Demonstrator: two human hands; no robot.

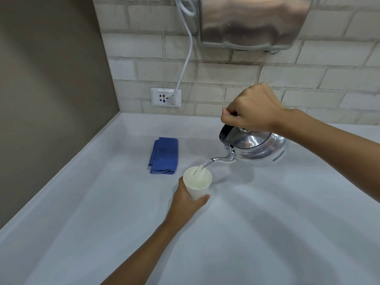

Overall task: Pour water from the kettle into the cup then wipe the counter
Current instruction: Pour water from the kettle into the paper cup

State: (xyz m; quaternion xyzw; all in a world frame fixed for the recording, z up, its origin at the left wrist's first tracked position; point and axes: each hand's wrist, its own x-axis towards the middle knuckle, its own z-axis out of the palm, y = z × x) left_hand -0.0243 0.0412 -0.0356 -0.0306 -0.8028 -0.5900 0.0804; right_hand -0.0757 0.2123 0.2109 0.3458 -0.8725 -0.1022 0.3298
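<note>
Counter [267, 223], pale and wide, carries everything here. Above the counter the right hand [251, 111] has its fingers clenched round the handle of a tilted metal kettle [259, 147], spout down toward the cup. Behind the cup a folded blue cloth [163, 155] lies flat. The white paper cup [197, 185] sits in the left hand [186, 202], fingers wrapped about it. Thin water [202, 167] runs from spout into the cup.

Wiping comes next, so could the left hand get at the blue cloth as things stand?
Probably not yet: the left hand is closed round the cup being filled. The cloth lies just beyond on bare counter, nothing between, so once the cup is released the way looks free.
</note>
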